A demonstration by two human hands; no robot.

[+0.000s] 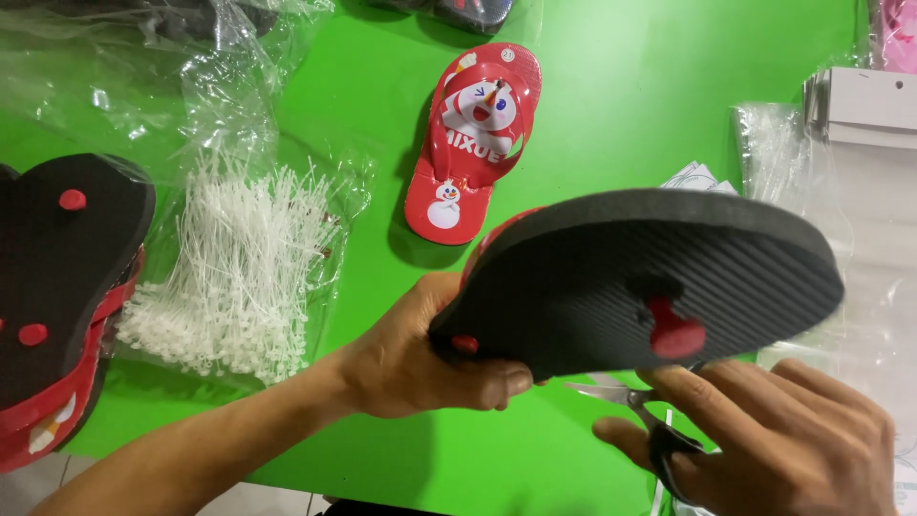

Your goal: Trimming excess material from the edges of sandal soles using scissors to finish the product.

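Note:
My left hand (420,354) grips the heel end of a flip-flop (650,268) turned sole-up, its black ribbed sole facing me with red strap plugs showing. My right hand (774,430) sits just below the toe end and holds a small pair of scissors (635,406) with black handles, blades pointing left under the sole. A matching red flip-flop (473,143) with a snowman picture lies strap-up on the green table (621,96) beyond.
A heap of white plastic ties (234,268) lies in clear bags at left. A stack of sole-up flip-flops (57,287) sits at the left edge. Clear plastic bags and white cards (860,105) lie at right. Another shoe (468,11) is at the far edge.

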